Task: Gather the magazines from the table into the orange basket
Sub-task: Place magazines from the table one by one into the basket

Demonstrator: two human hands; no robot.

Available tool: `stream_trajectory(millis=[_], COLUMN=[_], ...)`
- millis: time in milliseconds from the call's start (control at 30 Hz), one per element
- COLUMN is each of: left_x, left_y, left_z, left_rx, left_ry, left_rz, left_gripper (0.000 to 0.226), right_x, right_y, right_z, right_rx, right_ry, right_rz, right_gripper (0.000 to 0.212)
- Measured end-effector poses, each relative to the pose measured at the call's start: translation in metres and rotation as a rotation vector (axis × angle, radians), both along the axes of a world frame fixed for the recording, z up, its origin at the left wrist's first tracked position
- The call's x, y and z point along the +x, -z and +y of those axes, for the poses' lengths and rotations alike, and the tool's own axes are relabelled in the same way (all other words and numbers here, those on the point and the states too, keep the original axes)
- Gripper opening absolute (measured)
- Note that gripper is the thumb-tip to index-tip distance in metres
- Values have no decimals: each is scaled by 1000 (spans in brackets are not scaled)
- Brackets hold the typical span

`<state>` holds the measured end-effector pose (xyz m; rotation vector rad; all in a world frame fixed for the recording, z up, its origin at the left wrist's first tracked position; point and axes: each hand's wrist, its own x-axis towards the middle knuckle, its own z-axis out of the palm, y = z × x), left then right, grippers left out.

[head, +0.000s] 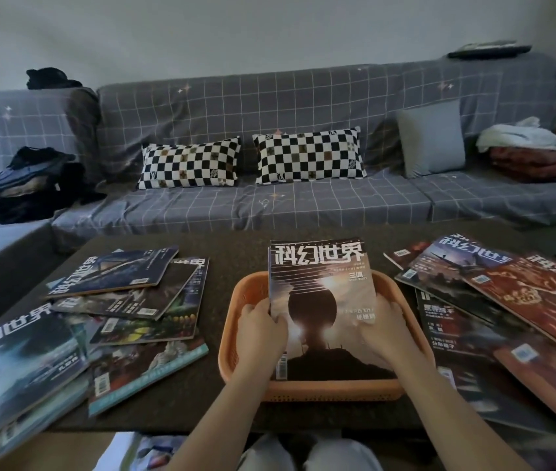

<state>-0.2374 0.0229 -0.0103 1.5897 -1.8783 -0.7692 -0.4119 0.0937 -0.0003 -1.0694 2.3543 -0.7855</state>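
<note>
An orange basket (232, 334) stands at the middle of the dark table. A small stack of magazines (324, 311) lies in it, its far end sticking out over the far rim; the top cover shows a dark silhouette and white title. My left hand (261, 334) grips the stack's left edge and my right hand (387, 326) grips its right edge, both inside the basket. Several magazines (123, 300) lie spread on the table to the left, and several more magazines (507, 300) overlap on the right.
The dark table (229, 253) runs in front of a grey checked sofa (270, 205) with two checkered pillows (190, 163), a grey cushion (431, 137) and piles of clothes at both ends. My knees show under the table's near edge.
</note>
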Motion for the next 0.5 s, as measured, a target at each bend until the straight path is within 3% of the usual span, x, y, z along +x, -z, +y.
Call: stream_trajectory(millis=[167, 367, 501], left_x=[4, 3, 0], left_y=[1, -1, -4], left_z=[0, 0, -1], left_rx=[21, 82, 150], left_ry=[-44, -54, -64], left_rz=[-49, -31, 26], left_gripper=[16, 17, 24], right_x=[-1, 0, -3], right_y=[3, 1, -2], right_z=[0, -1, -2], right_rx=[2, -40, 37], right_ry=[-3, 17, 70], right_rz=[-29, -110, -185], right_gripper=[57, 27, 38])
